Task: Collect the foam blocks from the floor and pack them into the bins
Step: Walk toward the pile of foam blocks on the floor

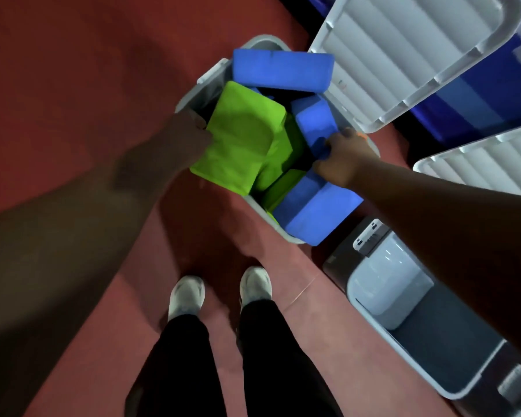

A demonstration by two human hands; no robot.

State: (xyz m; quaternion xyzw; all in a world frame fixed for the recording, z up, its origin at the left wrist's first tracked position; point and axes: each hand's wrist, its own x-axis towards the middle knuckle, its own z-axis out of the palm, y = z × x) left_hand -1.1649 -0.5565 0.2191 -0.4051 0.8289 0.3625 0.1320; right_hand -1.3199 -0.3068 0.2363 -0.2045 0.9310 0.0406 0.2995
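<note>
Head view, looking down. A grey bin (199,88) stands on the red floor (73,85), packed unevenly with foam blocks that rise above its rim. The left hand (187,133), blurred, grips the left edge of a large green foam block (241,136), which lies tilted across the left side of the bin, thumb on the upper face. The right hand (340,158) has its fingers curled round the near end of a blue foam block (313,121) standing on the right side. A long blue block (283,70) lies across the far end; two more blue blocks (316,212) overhang the near right corner, with further green foam (280,188) between them and the large green block. The bin's white ribbed lid (403,55) stands open to the far right. A second grey bin (382,293) sits near right, its lid (478,167) also open. White shoes (187,296) and black trousers (181,356) show at the near edge.
</note>
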